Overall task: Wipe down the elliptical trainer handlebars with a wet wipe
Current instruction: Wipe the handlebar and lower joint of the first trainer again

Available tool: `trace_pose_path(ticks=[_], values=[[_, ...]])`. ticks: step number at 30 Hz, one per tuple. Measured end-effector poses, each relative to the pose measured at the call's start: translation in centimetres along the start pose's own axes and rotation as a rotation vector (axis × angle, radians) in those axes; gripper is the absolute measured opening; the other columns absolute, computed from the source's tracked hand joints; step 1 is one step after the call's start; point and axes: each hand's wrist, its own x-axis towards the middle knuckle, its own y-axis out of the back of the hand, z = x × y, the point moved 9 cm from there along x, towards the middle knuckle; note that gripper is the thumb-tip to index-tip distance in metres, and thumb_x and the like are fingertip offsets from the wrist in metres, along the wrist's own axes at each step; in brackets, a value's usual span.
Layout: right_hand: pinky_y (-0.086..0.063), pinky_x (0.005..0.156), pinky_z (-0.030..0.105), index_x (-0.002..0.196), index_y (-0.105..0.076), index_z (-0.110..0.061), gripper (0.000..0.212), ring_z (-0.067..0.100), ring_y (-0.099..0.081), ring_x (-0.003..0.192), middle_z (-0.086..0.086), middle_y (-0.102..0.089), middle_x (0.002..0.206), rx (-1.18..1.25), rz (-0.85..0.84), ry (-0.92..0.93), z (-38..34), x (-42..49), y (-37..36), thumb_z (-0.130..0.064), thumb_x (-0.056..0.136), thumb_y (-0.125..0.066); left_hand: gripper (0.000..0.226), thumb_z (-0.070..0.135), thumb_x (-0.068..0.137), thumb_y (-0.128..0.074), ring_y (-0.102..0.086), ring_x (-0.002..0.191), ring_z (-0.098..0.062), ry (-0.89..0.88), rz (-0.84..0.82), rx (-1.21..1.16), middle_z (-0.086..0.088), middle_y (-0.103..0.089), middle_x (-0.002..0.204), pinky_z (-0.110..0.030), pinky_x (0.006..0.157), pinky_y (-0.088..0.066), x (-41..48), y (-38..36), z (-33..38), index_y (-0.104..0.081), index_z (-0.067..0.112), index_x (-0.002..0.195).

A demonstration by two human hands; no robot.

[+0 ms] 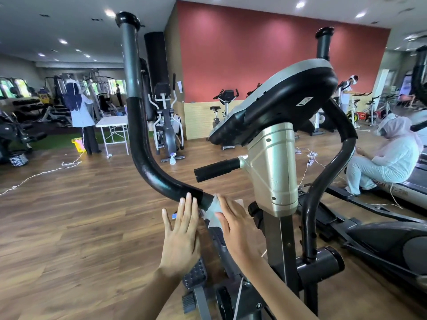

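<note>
The elliptical trainer's left handlebar (138, 144) is a black curved tube that bends down toward me. At its lower end, my right hand (233, 220) holds a pale wet wipe (212, 207) against the tube, the wipe caught between thumb and fingers. My left hand (182, 229) is flat with straight fingers, and its fingertips reach the black tube just left of the wipe. The right handlebar (323, 176) curves up on the far side of the silver column (272, 162). A short black fixed grip (217, 168) sticks out from the column.
The console (277, 95) hangs over the column. A foot pedal (196, 273) lies under my hands. A person in white (388, 158) sits at the right by a treadmill. Another person (80, 112) stands far left near a white table (113, 125). Cords run across the wooden floor.
</note>
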Motion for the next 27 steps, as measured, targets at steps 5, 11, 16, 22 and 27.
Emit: trace_pose_path(ticks=[5,11,16,22,27], values=[[-0.028,0.099,0.011,0.128,-0.059,-0.008,0.043,0.006,-0.046,0.116,-0.003,-0.063,0.123,0.009,-0.06,0.063,-0.1,0.0,0.4,-0.027,0.094,-0.041,0.077,0.013,0.083,-0.031,0.003,0.149,-0.02,-0.016,0.007,0.018,-0.004,0.007,0.162,-0.052,0.115,0.006,0.0,0.4,0.0,0.001,0.009,0.153],[-0.039,0.107,0.027,0.142,-0.041,-0.014,0.05,-0.002,-0.039,0.132,-0.013,-0.044,0.142,0.25,-0.134,-0.075,4.0,-1.9,-1.2,-0.041,0.101,-0.034,0.076,0.015,0.083,-0.031,0.002,0.149,-0.02,-0.001,-0.012,0.032,-0.004,0.005,0.162,-0.053,0.115,0.003,0.1,0.3,-0.1,-0.002,0.007,0.153],[-0.04,0.107,0.026,0.143,-0.04,-0.026,0.047,0.005,-0.044,0.132,-0.012,-0.047,0.142,0.384,-0.233,-0.257,7.6,-4.2,-2.1,-0.039,0.098,-0.042,0.072,0.016,0.086,-0.029,0.0,0.149,-0.021,0.037,-0.037,0.04,-0.006,0.001,0.162,-0.052,0.115,0.004,0.1,0.0,-0.2,-0.006,0.006,0.153],[-0.041,0.097,0.012,0.139,-0.039,-0.02,0.047,-0.003,-0.053,0.119,-0.024,-0.048,0.131,0.442,-0.214,-0.327,8.2,-5.3,-1.4,-0.017,0.094,-0.052,0.074,0.015,0.082,-0.027,-0.001,0.149,-0.022,0.063,-0.061,0.072,-0.007,-0.001,0.162,-0.053,0.115,0.004,-0.1,-0.1,-0.3,-0.009,0.006,0.153],[-0.042,0.094,0.012,0.14,-0.045,-0.032,0.043,-0.012,-0.051,0.114,-0.032,-0.047,0.128,0.334,-0.186,-0.33,7.6,-4.8,-2.0,-0.042,0.098,-0.042,0.078,0.013,0.079,-0.026,-0.001,0.149,-0.019,0.057,-0.047,0.079,-0.005,0.0,0.162,-0.053,0.115,0.001,0.0,0.3,-0.2,-0.005,0.008,0.154]])
